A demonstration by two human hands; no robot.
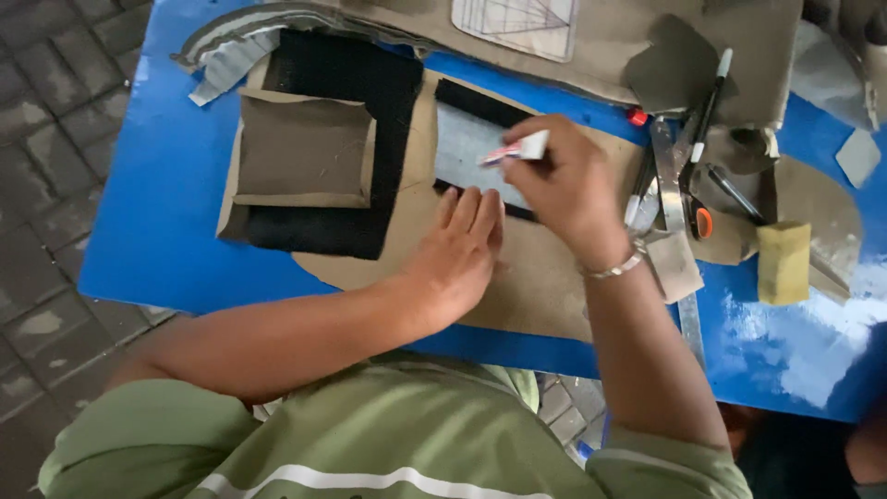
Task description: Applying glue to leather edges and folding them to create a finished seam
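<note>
A: What has the right hand [565, 185] got?

B: It is closed around a small flat white piece [528, 146] with a red and dark tip, pinched between thumb and fingers. That tip rests on a pale grey sheet [467, 148]. There is a thin metal bracelet [613, 269] at the wrist.

A: And the left hand [459, 254]?

B: Flat and open, fingers stretched out together, holding nothing. The fingertips press down on the lower edge of the same sheet, just beside the right hand.

A: Describe the sheet.

B: Rectangular, light bluish-grey, a little mottled. It lies on a black fuzzy strip [480, 103] that shows as a dark border along its top and bottom edges. Both lie on a big tan cardboard pattern [536, 277] with a curved outline, near the middle of the blue table [157, 212].

A: What sits around it?

B: To the left, a larger black fabric piece [351, 83] with a brown folded square [305, 148] on top. To the right, scissors with an orange spot on the handle [688, 199], a pen [710, 102] and a yellow sponge block [783, 262]. A steel ruler [688, 319] runs toward the table's near edge.

A: The person's clothing?

B: A green shirt [388, 434] with a white stripe.
</note>
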